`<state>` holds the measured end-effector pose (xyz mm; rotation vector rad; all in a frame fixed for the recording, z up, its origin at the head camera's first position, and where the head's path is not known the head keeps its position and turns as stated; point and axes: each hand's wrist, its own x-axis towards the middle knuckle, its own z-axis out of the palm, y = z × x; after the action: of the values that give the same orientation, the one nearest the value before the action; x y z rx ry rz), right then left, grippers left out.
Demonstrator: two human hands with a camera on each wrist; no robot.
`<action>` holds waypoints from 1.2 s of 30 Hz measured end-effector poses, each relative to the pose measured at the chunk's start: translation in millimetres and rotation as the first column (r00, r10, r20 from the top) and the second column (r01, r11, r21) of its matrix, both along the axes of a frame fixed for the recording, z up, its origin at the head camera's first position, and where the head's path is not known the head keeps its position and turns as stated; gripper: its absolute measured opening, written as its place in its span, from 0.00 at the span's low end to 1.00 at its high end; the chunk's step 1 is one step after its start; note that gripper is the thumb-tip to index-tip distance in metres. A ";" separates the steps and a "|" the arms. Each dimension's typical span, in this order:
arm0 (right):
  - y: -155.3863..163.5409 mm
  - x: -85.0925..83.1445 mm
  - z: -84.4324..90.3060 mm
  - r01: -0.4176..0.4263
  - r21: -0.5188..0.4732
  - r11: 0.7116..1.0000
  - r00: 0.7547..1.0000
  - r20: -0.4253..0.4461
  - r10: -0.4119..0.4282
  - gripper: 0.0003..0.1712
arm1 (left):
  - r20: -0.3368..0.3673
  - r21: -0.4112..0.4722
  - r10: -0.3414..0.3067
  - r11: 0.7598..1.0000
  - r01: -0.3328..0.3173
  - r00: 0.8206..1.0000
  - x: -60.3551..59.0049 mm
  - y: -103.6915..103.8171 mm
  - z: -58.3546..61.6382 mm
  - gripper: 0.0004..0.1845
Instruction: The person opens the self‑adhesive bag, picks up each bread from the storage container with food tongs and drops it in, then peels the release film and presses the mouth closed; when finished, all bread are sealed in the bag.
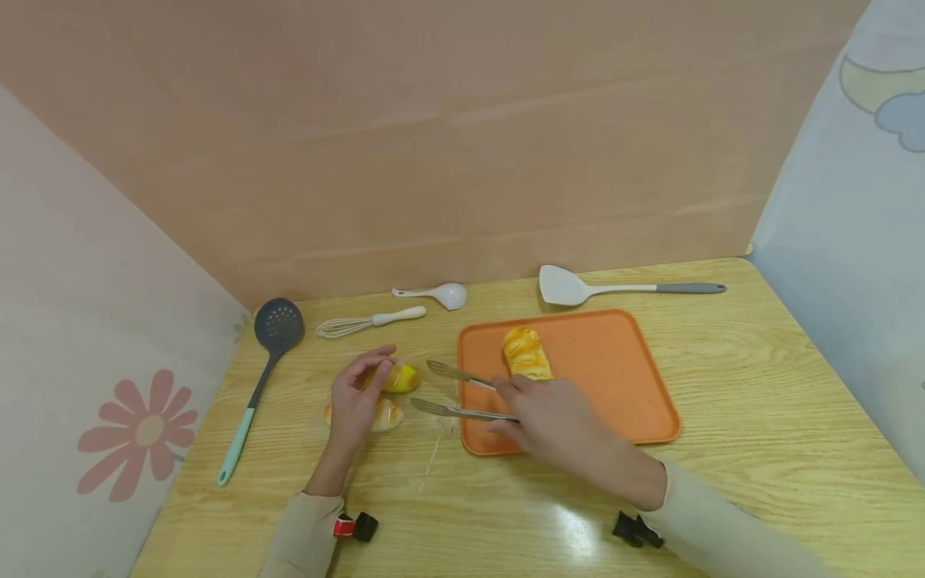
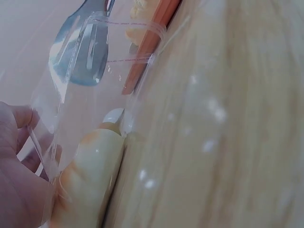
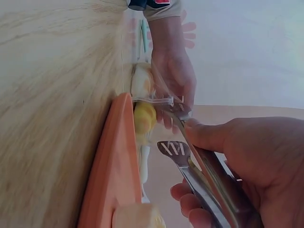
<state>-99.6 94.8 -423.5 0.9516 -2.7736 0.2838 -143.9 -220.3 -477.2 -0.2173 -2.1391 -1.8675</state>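
Note:
My left hand (image 1: 352, 401) pinches the edge of a clear plastic zip bag (image 2: 128, 59) on the left part of the table. Within or behind its film lie a pale roll (image 1: 388, 416) with browned patches and a yellow bread (image 1: 402, 378); which of them is inside I cannot tell. In my right hand (image 1: 560, 421) is a pair of metal tongs (image 1: 462, 413), gripped over the near left of the orange tray (image 1: 607, 377). Their slotted tips point left toward the bag, spread apart with nothing between them. A golden bread (image 1: 526, 352) lies on the tray beyond the right hand.
A dark skimmer (image 1: 279, 325) with a mint handle lies at the far left. Along the back are a whisk (image 1: 372, 322), a white ladle (image 1: 450, 296) and a white spatula (image 1: 567, 286) with a grey handle. A wall covering rises behind the table.

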 end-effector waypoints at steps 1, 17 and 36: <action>3.4 0.5 1.2 0.007 0.005 1.000 1.000 0.007 -0.007 0.38 | 0.002 -0.001 0.005 1.000 -0.005 1.000 -0.2 -0.2 -0.1 0.06; 83.0 0.0 19.7 0.142 -0.167 0.976 0.985 0.117 -0.123 0.34 | 0.001 0.040 0.071 0.997 -0.071 0.997 -7.6 -5.0 -5.5 0.06; 160.4 -7.6 3.6 0.317 -0.259 0.912 0.857 0.491 -0.159 0.31 | -0.018 0.030 0.050 0.998 -0.050 0.999 -21.6 -4.2 -5.3 0.08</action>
<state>-107.3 255.1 -419.9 0.4861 -3.0662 1.0207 -165.5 -224.5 -482.4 -0.1720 -2.0836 -1.8611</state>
